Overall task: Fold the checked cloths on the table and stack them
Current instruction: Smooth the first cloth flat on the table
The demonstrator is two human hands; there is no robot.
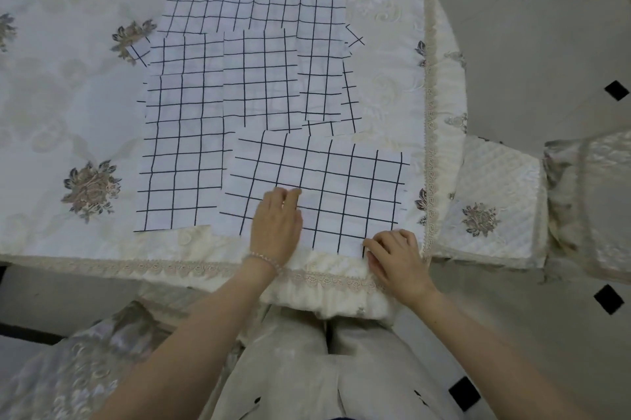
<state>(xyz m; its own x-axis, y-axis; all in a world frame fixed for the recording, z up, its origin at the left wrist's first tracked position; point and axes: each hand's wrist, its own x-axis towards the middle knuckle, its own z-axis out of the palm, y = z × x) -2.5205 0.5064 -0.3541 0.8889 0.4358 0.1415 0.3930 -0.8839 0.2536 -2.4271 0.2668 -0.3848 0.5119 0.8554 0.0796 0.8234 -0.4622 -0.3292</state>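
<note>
Checked cloth [327, 187]: lies flat, lower centre of frame, nearest the person.
Left hand [277, 220]: flat fingers press it, probably as anchor.
Right hand [392, 257]: pinches lower right corner, likely for folding.

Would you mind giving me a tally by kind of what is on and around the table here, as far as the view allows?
Checked cloths: exact count unclear, since the far ones overlap; at least 6
Hands: 2, the left hand and the right hand, both on the near cloth
Bead bracelets: 1
Embroidered tablecloths: 1
Cushioned seats: 1
Total: at least 11
</note>
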